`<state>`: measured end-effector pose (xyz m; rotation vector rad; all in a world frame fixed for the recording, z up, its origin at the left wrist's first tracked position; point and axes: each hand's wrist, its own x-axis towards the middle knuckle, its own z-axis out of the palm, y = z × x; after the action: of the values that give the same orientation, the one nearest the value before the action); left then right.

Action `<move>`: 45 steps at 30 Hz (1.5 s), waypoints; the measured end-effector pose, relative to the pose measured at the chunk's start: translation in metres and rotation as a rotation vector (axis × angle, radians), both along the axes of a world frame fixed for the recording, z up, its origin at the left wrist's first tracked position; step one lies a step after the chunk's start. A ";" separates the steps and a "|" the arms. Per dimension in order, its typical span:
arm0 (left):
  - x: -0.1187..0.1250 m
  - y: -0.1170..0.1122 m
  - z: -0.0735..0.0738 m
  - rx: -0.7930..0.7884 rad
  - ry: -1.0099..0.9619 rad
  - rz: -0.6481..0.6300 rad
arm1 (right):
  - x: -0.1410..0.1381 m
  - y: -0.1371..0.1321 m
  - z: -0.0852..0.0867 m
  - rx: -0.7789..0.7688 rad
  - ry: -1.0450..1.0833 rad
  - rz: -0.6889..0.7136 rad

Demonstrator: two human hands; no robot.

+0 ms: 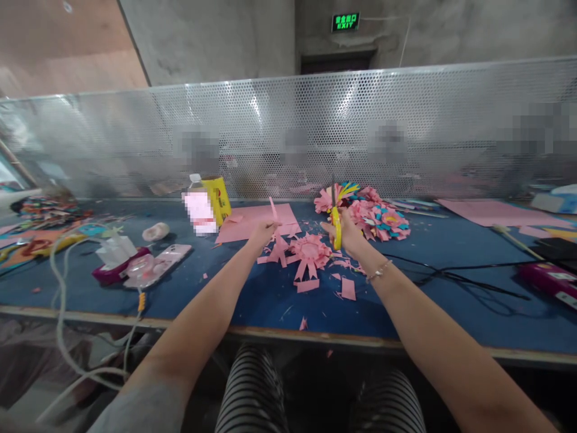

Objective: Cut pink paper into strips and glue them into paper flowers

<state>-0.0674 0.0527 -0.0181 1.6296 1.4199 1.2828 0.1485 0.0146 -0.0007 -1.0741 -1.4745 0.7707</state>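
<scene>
My left hand pinches a narrow pink paper strip that stands up from the fingertips. In my right hand are yellow-handled scissors, their dark blades pointing up and away from me. Between and just below the hands lies a pink paper rosette with ribbon-like tails. Cut pink paper pieces sit beside it, nearer my left hand. Behind my left hand is a larger pink paper sheet. Beyond my right hand rests a pile of pink paper flowers with blue and yellow parts.
A pixelated bottle stands before a yellow packet at the back. Leftward are a phone, a tissue pack and a white cable. Black cables cross the right side. A perforated metal screen borders the blue table.
</scene>
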 end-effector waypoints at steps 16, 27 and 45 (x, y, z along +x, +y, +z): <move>-0.013 0.003 0.013 0.047 -0.124 0.068 | 0.001 -0.012 -0.006 0.325 -0.880 -0.178; -0.011 0.004 0.011 0.091 -0.311 -0.105 | -0.001 -0.016 -0.008 0.307 -1.040 0.006; 0.002 -0.013 0.019 0.160 -0.156 -0.193 | -0.010 -0.023 -0.008 0.326 -1.071 -0.066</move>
<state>-0.0657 0.0397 0.0007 1.6839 1.0640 1.4052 0.1381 -0.0088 -0.0091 -1.3318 -2.3185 -0.1880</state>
